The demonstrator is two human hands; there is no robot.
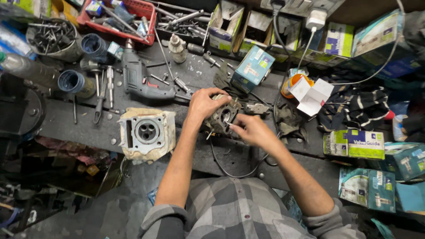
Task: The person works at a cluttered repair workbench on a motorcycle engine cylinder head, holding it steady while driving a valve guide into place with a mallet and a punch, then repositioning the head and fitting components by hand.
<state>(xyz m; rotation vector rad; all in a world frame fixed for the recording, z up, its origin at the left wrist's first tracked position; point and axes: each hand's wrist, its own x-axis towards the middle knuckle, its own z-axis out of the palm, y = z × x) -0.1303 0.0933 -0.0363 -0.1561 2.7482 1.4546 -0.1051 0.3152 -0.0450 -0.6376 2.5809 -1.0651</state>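
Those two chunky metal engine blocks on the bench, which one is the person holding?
The darker engine block, gripped by the left hand and touched by the right hand. The paler one lies untouched further left.

Both bare arms reach forward. The left hand point(204, 104) curls its fingers in a grip; the right hand point(249, 129) pinches beside it.

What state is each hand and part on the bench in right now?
left hand: gripping the small engine part from above
right hand: fingers pinched at the part's front opening
small engine part: held up off the bench, tilted
engine block: lying flat on the bench, bore facing up, untouched
drill: lying on its side
white carton: open, flaps up
red basket: full of tools
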